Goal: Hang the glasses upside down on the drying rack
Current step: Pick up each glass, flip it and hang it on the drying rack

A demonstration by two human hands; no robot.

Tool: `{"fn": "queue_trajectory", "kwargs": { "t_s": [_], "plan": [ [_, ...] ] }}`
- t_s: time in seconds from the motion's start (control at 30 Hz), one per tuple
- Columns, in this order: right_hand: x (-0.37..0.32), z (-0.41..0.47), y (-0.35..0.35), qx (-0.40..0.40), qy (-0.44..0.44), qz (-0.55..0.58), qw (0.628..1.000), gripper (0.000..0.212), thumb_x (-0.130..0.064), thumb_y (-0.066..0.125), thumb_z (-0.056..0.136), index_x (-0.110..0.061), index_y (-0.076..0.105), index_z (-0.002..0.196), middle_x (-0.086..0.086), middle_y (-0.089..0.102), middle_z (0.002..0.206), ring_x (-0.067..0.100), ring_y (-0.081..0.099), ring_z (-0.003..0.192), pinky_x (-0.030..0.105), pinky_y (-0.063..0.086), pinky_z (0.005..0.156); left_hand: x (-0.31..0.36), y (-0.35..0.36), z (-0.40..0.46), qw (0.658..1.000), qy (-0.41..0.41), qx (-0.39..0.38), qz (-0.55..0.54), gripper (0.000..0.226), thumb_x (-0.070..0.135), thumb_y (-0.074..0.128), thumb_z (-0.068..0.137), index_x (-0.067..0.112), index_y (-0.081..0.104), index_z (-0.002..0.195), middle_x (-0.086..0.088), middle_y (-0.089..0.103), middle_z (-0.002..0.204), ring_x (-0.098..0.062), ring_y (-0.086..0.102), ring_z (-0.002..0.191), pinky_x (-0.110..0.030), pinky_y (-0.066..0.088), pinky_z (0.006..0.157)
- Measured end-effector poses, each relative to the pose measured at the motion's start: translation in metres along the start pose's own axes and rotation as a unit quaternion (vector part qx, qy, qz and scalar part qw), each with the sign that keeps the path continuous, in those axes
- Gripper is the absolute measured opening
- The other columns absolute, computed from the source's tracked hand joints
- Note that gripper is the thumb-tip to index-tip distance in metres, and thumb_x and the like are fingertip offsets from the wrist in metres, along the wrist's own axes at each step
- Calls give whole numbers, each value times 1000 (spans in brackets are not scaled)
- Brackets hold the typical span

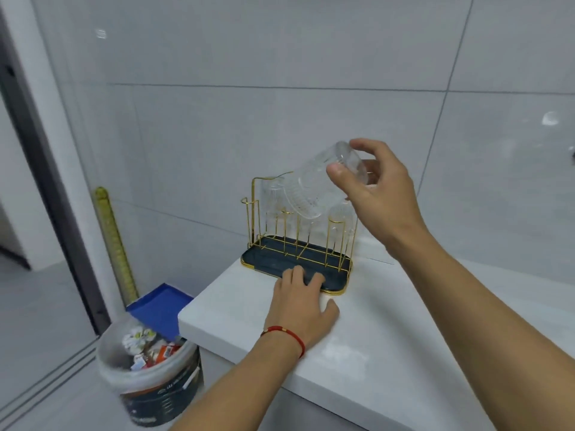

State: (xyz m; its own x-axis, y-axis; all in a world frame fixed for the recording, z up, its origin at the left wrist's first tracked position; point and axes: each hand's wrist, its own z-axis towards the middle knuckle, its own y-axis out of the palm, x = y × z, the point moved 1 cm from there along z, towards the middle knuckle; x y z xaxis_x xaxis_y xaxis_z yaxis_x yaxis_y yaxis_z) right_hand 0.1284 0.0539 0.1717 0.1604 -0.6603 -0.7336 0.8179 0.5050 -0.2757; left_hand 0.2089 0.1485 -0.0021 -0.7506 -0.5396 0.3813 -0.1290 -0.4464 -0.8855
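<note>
Glass gripped by base in right hand, tilted mouth-down above drying rack, not yet hung; two glasses apparently already on prongs; left hand flat, open, steadying tray

Home kitchen or utility corner. Evidence: large grey glossy wall tiles with thin grout lines, white stone-look counter, gold wire drying rack on a dark drip tray. On the floor, a bagged bin full of wrappers, blue lid behind it, and a sliding door frame at left.
</note>
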Motion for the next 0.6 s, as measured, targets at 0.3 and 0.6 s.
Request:
{"fn": "queue_trajectory", "kwargs": {
  "t_s": [0.3, 0.6],
  "plan": [
    [-29, 47, 115, -87, -71, -135, 984, 65, -45, 70, 89, -19, 52, 146, 5, 62, 140, 26, 55, 129, 37, 43, 102, -1, 0, 0, 1000, 18, 16, 7, 40, 42, 46, 92, 21, 57, 124, -10, 49, 123, -29, 39, 120, -44, 39, 105],
    [1, 52, 166, -153, -5, -292, 944, 67, -48, 73, 87, -6, 53, 136, 15, 65, 125, 35, 60, 114, 36, 43, 76, 1, -10, -7, 997, 1, 23, -67, 33, 30, 46, 94, 12, 57, 120, -12, 54, 125, -30, 41, 124, -43, 33, 110]
  ]
}}
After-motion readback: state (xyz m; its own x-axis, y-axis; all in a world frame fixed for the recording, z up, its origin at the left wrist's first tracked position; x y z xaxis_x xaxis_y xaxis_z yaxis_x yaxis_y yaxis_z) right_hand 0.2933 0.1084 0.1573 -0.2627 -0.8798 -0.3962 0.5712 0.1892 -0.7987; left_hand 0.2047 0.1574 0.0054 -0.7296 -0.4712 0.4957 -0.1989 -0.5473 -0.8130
